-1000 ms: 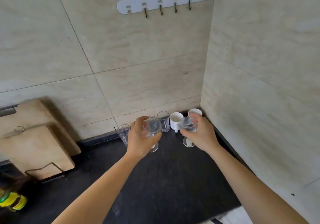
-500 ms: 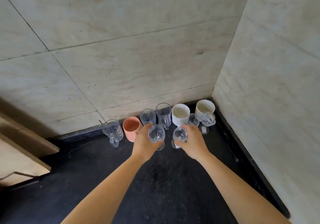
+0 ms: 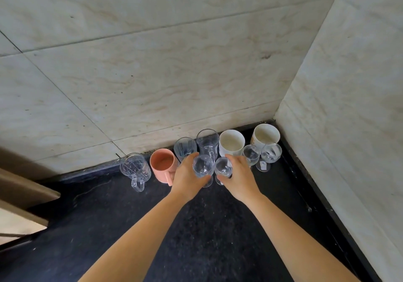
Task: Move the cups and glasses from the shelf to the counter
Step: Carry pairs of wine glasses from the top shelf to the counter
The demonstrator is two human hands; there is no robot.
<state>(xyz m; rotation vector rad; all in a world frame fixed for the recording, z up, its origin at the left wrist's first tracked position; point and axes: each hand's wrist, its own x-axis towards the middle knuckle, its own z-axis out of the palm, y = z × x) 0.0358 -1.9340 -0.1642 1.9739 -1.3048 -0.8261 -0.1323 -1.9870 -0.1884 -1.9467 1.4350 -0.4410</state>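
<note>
Left hand [image 3: 186, 178] curls round one stemmed glass [image 3: 202, 165]; right hand [image 3: 241, 177], at its three o'clock, grips a second stemmed glass [image 3: 222, 166]. Pink mug [image 3: 163, 165] stands at nine o'clock.

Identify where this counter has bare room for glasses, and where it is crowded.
Bare counter lies in front of the glass mug, left of the left hand, and between the right hand and the side wall. The back row, pink mug to white cups, is crowded.

Clear glass stemware [image 3: 202, 166], speckled matt counter [image 3: 207, 227]
</note>
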